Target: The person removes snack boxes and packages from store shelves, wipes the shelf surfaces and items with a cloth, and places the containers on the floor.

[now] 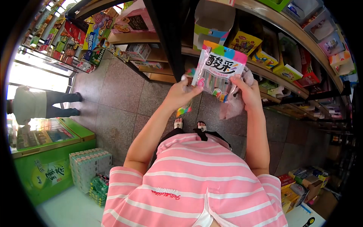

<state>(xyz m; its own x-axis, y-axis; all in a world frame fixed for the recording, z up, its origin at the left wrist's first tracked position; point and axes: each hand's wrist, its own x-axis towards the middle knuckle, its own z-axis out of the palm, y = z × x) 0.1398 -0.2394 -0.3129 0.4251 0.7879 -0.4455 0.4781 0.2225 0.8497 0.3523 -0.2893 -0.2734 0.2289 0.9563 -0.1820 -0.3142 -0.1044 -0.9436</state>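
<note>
A candy packet (219,68) with a rainbow-coloured top edge and large dark characters is held up in front of the shelves. My left hand (183,92) pinches its lower left corner between thumb and fingers. Another colourful packet (184,110) shows partly below and behind my left hand; how it is held is hidden. My right hand (247,90) grips the packet's right side with the thumb on its front. A greyish-pink cloth (232,107) hangs from my right hand, beside and below the packet.
Shelves (280,70) with open snack boxes curve along the upper right. A dark shelf post (166,34) stands at upper left of my hands. At far left are a person (30,102) and a green freezer (53,166). Wrapped packs (89,166) and cartons (302,185) sit low on both sides.
</note>
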